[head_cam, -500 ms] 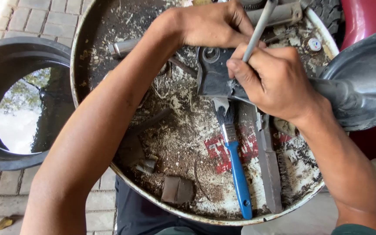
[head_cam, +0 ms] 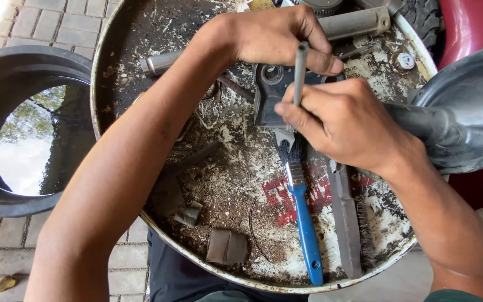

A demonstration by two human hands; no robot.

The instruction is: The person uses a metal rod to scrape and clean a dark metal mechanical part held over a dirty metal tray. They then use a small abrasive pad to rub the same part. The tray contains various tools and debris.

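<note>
My left hand [head_cam: 278,38] rests its fingers on the top of a dark metal part [head_cam: 268,100] that lies on a dirty round drum lid [head_cam: 118,67]. My right hand [head_cam: 345,123] grips a thin grey metal rod [head_cam: 300,70], held upright over that part. A paintbrush with a blue handle [head_cam: 304,223] lies just below the part, its bristles partly under my right hand. The lower end of the rod is hidden behind my fingers.
A flat grey file-like bar [head_cam: 346,223] lies right of the brush. A grey cylinder [head_cam: 353,23] and small metal pieces sit at the lid's far edge. A black tub of water [head_cam: 6,140] stands at left. A dark funnel-shaped object [head_cam: 465,106] is at right.
The rod in my right hand has swung from leaning right to nearly upright. My left hand has stayed on the metal part.
</note>
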